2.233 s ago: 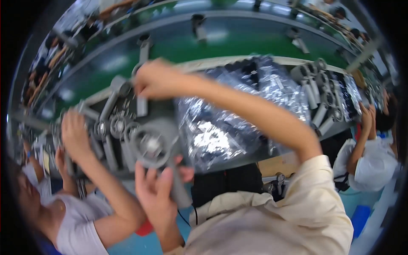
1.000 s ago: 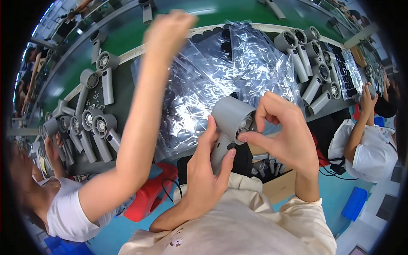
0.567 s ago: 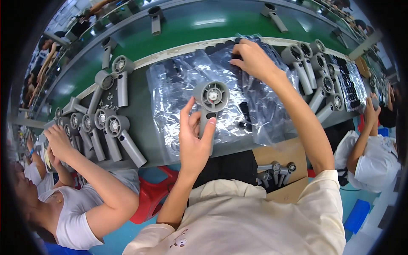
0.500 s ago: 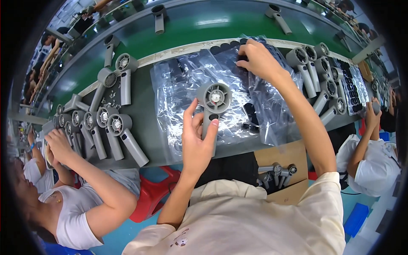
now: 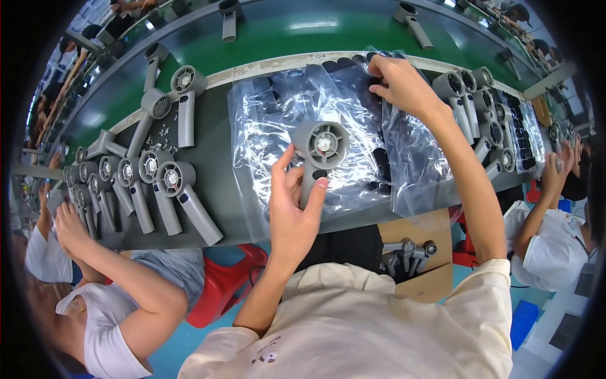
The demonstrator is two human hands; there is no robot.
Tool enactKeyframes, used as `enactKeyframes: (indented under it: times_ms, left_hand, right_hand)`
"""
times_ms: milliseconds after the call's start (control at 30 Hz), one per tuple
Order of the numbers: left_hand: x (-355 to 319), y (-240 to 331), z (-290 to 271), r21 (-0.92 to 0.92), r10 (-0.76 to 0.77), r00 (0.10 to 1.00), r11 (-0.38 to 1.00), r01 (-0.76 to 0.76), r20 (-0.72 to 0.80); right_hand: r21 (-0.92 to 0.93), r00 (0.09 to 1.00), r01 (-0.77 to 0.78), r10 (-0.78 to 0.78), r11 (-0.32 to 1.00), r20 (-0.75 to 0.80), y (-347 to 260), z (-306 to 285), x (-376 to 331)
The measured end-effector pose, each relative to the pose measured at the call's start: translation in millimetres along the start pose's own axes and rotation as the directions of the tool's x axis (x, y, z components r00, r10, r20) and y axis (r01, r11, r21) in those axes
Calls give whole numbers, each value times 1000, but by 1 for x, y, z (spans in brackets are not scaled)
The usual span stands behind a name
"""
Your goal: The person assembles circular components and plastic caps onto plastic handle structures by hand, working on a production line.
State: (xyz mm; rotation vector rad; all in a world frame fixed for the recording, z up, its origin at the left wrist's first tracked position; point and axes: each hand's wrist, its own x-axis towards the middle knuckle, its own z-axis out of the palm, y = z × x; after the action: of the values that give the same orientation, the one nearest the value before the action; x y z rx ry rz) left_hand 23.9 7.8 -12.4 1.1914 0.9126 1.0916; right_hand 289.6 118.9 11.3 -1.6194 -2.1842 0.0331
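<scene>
A grey handheld fan (image 5: 314,140) stands upright in my left hand (image 5: 293,218). My fingers wrap its handle, and the thumb lies just below a dark oval spot on it. The fan's round head faces up, showing spokes and a pale hub. My right hand (image 5: 404,82) reaches to the far side of the bench, over clear plastic bags (image 5: 293,101) with black pieces in and around them. Its fingers are bent together against the dark pieces, and whatever is between the fingertips is hidden. A row of black round pieces (image 5: 344,63) lies just left of that hand.
Grey fans (image 5: 154,186) crowd the bench at left, with more fans (image 5: 486,129) at right. Beyond runs a green belt (image 5: 315,31) carrying fans. Below the bench edge stands a cardboard box (image 5: 429,278) of fans. A co-worker's arm (image 5: 123,268) is at left; another person sits at right.
My right hand has shifted a little to the right across the plastic and black pieces. My left hand keeps its hold on the fan. The co-worker's hands at left have moved slightly.
</scene>
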Motion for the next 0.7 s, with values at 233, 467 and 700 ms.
enactKeyframes:
  times_ms: [233,467,700]
  left_hand:
    - [-2,7,-12,55,56,998,997,-54,-39]
    - [-2,10,-32,280,170,975,952,-125,-142]
    - [14,16,-36,724,404,849,689,-38,-340]
  right_hand:
    - [-133,998,63,-61,989,16,-1,1,-6]
    - [-134,998,61,-59,989,16,5,3,-5]
    - [-161,1000,24,-26,987,-12,2,8,-8]
